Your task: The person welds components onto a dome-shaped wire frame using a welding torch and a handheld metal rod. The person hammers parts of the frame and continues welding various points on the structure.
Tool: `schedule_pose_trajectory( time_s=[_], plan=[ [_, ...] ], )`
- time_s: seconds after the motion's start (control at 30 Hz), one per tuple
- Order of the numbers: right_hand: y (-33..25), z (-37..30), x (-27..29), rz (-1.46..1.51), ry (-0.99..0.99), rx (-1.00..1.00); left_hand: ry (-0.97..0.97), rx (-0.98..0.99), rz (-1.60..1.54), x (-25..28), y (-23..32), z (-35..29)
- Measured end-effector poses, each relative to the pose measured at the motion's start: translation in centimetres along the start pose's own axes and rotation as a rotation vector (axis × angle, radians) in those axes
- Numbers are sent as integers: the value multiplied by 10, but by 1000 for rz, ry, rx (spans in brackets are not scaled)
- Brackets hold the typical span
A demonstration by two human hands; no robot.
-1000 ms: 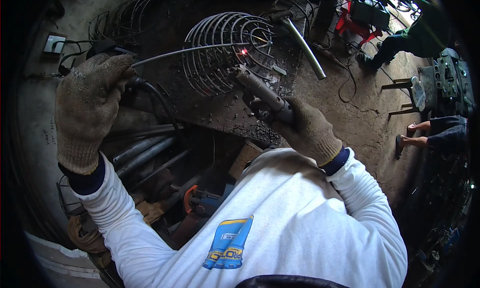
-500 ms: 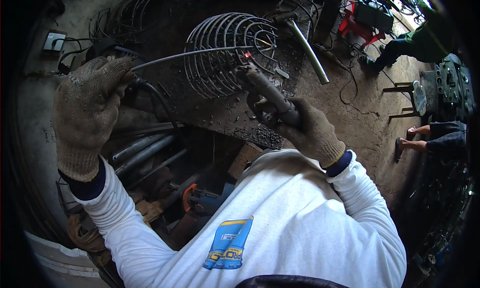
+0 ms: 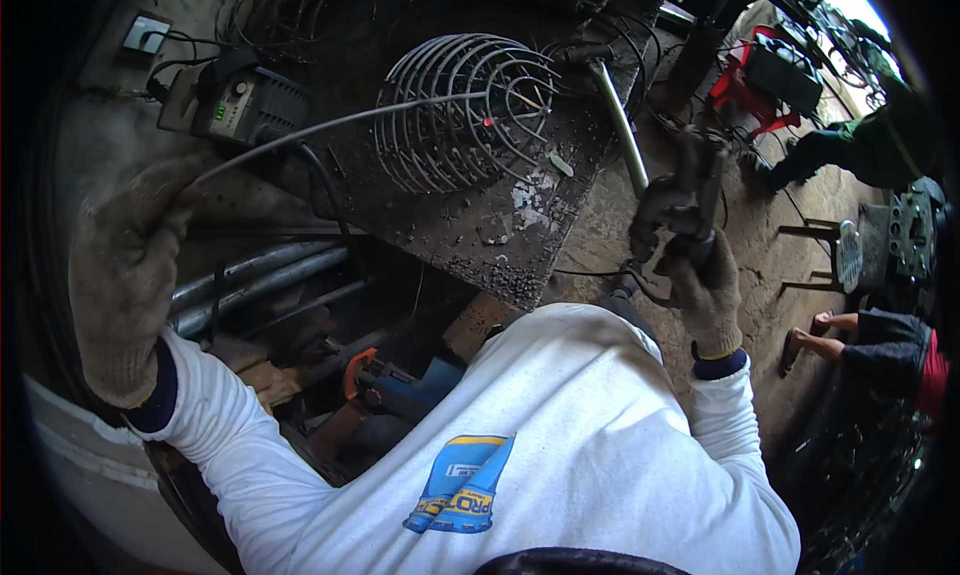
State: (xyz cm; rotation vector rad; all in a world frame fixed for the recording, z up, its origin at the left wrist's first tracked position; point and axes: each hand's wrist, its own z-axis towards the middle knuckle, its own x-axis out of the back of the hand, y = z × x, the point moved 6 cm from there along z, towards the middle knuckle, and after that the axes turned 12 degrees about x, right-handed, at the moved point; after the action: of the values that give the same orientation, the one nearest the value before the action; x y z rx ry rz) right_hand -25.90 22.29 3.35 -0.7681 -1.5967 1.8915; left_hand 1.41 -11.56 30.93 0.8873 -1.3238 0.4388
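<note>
My left hand (image 3: 125,285), in a knitted glove, grips the near end of a long metal rod (image 3: 330,125). The rod runs across to a rounded cage of bent metal bars (image 3: 405,140), where a small spot glows red near the bars' inner rings. My right hand (image 3: 710,300), also gloved, is wrapped round the grip of a dark welding electrode holder (image 3: 675,200). The holder is apart from the cage, out to the right past the worktop's edge. A hammer (image 3: 622,135) with a pale tubular handle lies right of the cage.
The dark, grit-strewn worktop (image 3: 430,245) bears the cage. A welding machine (image 3: 255,105) with a lit display stands at the left, cables running from it. Metal pipes (image 3: 260,280) lie below. Two people (image 3: 870,140) are at the right, near a stool (image 3: 848,255) and red plastic stand (image 3: 735,90).
My right hand has swung the electrode holder rightward, away from the glowing spot. My left hand has shifted left and down, still on the rod, and the welding machine is now uncovered.
</note>
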Motion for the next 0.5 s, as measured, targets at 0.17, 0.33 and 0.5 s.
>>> schedule_pose_trajectory(
  time_s=[0.17,0.33,0.5],
  plan=[
    [15,14,67,3,29,-54,30,281,66,13,-1,-38],
    [33,41,137,80,-29,-109,101,459,-54,-17,45,-77],
    [49,65,180,98,-119,-174,159,464,109,-51,84,-107]
  ],
)
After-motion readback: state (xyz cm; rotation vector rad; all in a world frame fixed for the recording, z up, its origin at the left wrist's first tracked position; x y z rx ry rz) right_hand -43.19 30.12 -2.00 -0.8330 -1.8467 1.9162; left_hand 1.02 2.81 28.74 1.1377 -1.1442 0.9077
